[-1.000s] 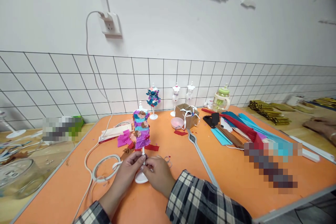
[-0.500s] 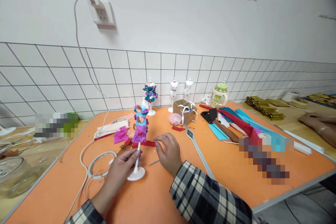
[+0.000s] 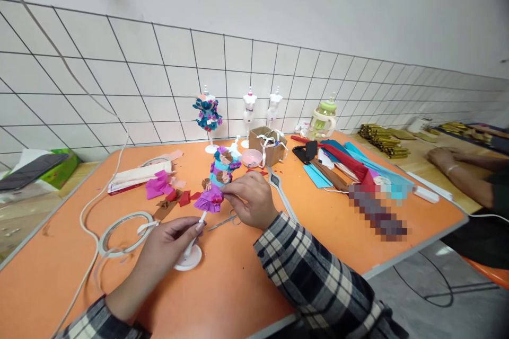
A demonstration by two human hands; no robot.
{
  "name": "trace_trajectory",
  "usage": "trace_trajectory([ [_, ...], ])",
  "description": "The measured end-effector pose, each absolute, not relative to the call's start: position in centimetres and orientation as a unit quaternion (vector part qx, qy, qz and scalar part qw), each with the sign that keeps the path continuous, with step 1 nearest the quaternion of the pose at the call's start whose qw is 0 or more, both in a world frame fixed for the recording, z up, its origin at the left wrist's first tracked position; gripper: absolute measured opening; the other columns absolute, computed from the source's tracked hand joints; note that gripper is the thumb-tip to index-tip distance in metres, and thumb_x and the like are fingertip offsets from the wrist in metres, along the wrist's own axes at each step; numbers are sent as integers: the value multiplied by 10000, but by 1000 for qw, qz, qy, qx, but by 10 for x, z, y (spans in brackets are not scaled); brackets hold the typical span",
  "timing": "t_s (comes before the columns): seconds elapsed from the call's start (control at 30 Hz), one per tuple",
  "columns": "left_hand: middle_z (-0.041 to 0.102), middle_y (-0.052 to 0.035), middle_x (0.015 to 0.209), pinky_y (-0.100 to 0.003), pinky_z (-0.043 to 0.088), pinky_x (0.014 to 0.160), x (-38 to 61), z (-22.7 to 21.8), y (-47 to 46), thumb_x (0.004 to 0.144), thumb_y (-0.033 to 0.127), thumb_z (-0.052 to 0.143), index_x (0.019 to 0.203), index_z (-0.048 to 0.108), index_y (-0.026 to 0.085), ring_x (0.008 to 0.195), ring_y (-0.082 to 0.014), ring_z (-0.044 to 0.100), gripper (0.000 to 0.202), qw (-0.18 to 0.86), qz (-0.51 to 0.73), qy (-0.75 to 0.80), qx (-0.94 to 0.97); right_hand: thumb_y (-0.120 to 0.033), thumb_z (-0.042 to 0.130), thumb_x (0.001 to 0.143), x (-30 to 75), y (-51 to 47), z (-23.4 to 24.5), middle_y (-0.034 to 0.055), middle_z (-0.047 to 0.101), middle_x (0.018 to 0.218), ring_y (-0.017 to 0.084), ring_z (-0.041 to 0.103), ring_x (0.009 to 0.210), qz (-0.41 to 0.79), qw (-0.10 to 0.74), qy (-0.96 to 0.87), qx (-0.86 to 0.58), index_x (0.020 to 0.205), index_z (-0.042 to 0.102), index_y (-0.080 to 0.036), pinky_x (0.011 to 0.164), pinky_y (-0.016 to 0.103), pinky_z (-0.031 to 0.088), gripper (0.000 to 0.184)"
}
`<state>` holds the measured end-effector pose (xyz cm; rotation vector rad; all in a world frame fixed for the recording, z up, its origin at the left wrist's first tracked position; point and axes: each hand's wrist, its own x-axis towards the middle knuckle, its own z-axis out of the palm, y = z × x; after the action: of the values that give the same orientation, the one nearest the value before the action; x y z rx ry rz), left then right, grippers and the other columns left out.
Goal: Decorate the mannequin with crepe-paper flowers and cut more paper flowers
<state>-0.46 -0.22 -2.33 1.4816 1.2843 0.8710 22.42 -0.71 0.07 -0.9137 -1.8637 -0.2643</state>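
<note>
Thing: small white mannequin (image 3: 218, 180) on a stand, wearing a paper dress (image 3: 214, 190). The dress has layers of blue and purple, a magenta ruffle at the hem, and brown and pink paper flowers on the front.
Stand: thin white stem (image 3: 198, 226) going down to a round white base (image 3: 189, 262).
Where: middle-front of the orange table (image 3: 318, 233), close to the person.
Axis: long axis runs from base to neck and is tilted, not upright. The top points away from the person and to the right; the base is nearer and to the left. The base is down at the table surface; cannot tell if it lies flat.
Left hand (image 3: 169, 243): grip pressed together around the stem, thumb and fingers closed on it just above the base.
Right hand (image 3: 248, 198): grip pinching the dress at its right side, approx. at the waist; fingertips (image 3: 225, 194) touch the paper.
Scissors (image 3: 226, 221): small, metal, lying on the table just under the right hand, not touched.
Left of thing: magenta and red paper scraps (image 3: 159, 186), white tape ring (image 3: 121, 225), white cable (image 3: 85, 206).
Behind: 2nd dressed mannequin (image 3: 207, 114) and two bare mannequins (image 3: 249, 106) at the tiled wall, cardboard box (image 3: 267, 144) w/ white ribbon, pink bowl (image 3: 251, 157), bottle (image 3: 322, 119) w/ green lid.
Right: long paper strips (image 3: 345, 164) in red, blue, brown. Further right, on the next table, another person's hand (image 3: 441, 158) rests, well apart.
</note>
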Motion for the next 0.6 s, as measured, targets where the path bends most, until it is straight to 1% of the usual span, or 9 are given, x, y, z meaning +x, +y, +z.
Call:
trace_trajectory([
  [0.13,686,-32,546,-239,430,451,-5,-21,-3,561,585,795,703,801,180,473,-166,561,430,462,347,524,626,-204,588,955,223,-8,5,5,769,838,138,670,801,-131,534,-760,-346,913,708,-213,806,304,464,127],
  [0.23,695,-29,565,-233,434,466,-7,-21,-2,609,559,776,740,805,180,495,-167,578,402,449,339,520,642,-204,623,935,224,-7,6,-5,770,817,142,669,783,-145,544,-752,-342,876,707,-214,788,309,463,102],
  [0.37,694,-30,570,-234,436,467,-8,-23,-2,639,555,755,764,803,167,489,-164,577,411,447,328,520,650,-243,595,960,225,-7,4,9,758,795,154,652,781,-145,525,-755,-366,849,705,-223,781,329,447,157],
  [0.43,698,-31,574,-238,438,465,-8,-25,-2,658,558,741,780,805,166,485,-168,581,415,440,325,517,658,-236,586,960,226,-8,2,17,747,805,159,636,796,-136,520,-756,-372,851,690,-212,780,330,443,152],
  [0.53,726,-35,593,-250,463,486,-10,-26,-1,678,551,724,796,812,181,513,-191,621,397,408,327,515,679,-217,572,942,226,-8,1,31,734,828,176,609,804,-124,513,-757,-386,848,666,-201,776,339,440,134],
  [0.6,755,-40,629,-267,497,530,-11,-26,1,684,543,722,808,819,198,559,-214,660,379,369,332,516,698,-223,565,933,225,-9,1,39,726,828,181,596,794,-102,509,-755,-400,840,651,-199,770,340,441,129],
])
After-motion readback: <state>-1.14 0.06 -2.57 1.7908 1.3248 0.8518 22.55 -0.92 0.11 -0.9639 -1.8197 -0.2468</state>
